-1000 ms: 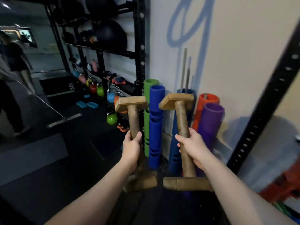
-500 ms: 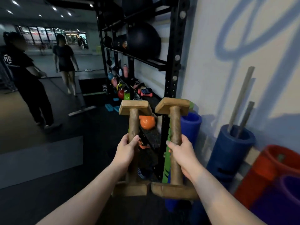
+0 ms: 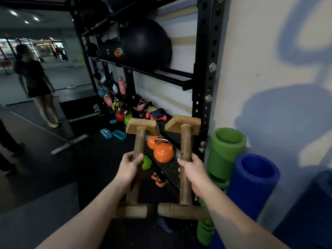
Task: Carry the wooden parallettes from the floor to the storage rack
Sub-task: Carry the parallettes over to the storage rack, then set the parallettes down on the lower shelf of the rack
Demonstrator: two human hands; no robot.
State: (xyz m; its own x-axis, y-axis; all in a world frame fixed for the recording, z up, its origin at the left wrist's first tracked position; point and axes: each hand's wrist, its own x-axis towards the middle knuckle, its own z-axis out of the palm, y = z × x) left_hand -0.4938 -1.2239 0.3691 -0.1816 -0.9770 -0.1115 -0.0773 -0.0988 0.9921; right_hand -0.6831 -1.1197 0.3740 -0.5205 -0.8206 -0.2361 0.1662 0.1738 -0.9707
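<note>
- Gym interior, dark rubber floor (image 3: pixel 53 177), white wall (image 3: pixel 269 60) with blue markings on right of frame.
- Black storage rack (image 3: pixel 206 69) runs up centre frame; top cut off by frame edge.
- Left hand (image 3: pixel 128 169) wrapped tight round bar of left parallette (image 3: pixel 138 141), held on end, lower frame centre.
- Right hand (image 3: pixel 193 172) clenched on bar of right parallette (image 3: pixel 186 141), also on end, just beside the left one.
- Both parallettes in the air in front of rack, not resting on any shelf; lower end blocks partly hidden by forearms.
- Orange kettlebell (image 3: pixel 163 152) on low speckled shelf, seen between the two bars; second orange one behind, mostly hidden by left bar.
- Black ball (image 3: pixel 145 44) on upper rack rails, label blurred, reads roughly "5K".
- Green foam roller (image 3: pixel 224 151) and blue foam roller (image 3: pixel 255 180) stand upright right of rack post, touching; bottoms hidden by right forearm.
- Person (image 3: pixel 34 81) upper left, blurred; another at far left cut off, legs only.
- Versus half a second ago: rack closer and larger, orange kettlebell now plain between bars, dark-clothed person mostly out of frame, grips unchanged.
</note>
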